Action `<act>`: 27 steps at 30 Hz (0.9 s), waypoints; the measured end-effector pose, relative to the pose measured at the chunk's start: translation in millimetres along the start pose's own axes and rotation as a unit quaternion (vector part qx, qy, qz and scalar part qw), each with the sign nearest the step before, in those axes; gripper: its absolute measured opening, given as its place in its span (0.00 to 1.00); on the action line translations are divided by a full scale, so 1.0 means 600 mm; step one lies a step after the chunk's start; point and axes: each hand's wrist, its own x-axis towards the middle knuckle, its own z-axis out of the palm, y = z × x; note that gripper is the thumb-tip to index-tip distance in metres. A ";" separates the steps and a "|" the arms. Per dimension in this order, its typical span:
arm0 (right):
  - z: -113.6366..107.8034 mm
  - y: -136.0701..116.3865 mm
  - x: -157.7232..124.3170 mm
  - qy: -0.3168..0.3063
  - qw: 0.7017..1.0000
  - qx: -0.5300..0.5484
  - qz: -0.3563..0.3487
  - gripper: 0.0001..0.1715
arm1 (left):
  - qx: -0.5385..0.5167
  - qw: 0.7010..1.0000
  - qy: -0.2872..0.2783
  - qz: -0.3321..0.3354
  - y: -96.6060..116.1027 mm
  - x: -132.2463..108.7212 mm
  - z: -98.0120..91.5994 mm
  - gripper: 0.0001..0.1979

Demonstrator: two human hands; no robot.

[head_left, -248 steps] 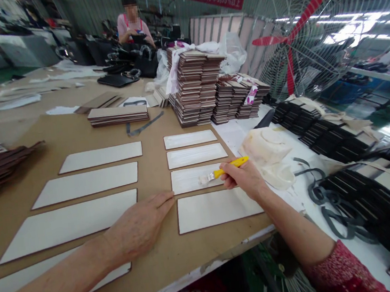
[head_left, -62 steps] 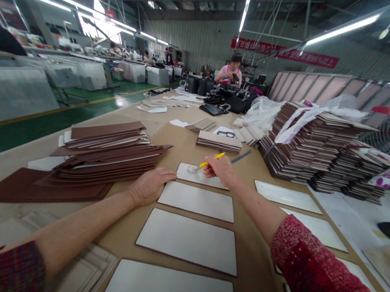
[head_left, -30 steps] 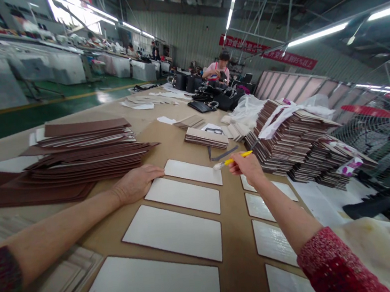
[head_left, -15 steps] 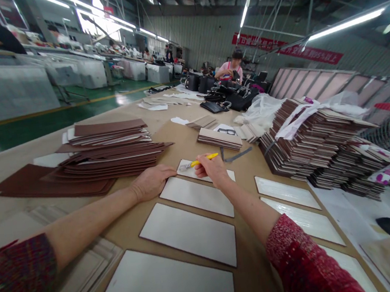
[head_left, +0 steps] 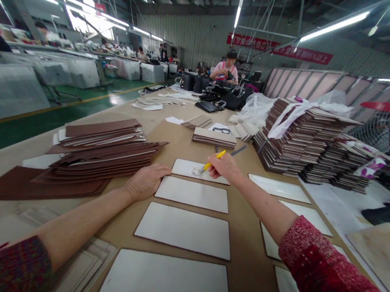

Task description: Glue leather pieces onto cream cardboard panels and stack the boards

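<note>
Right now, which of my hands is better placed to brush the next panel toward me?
Likely your right hand: it grips the yellow brush, bristles at the far panel, with the next panel just nearer you. Your left hand shows no tool; its fingertips are at the far panel's left end.

Black bags [head_left: 235, 100] lie heaped in front of a co-worker [head_left: 221, 69].
</note>
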 end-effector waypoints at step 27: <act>-0.138 0.043 -0.066 0.106 0.993 0.056 0.008 0.06 | 0.006 1.000 0.007 0.013 -0.008 -0.005 0.006 0.22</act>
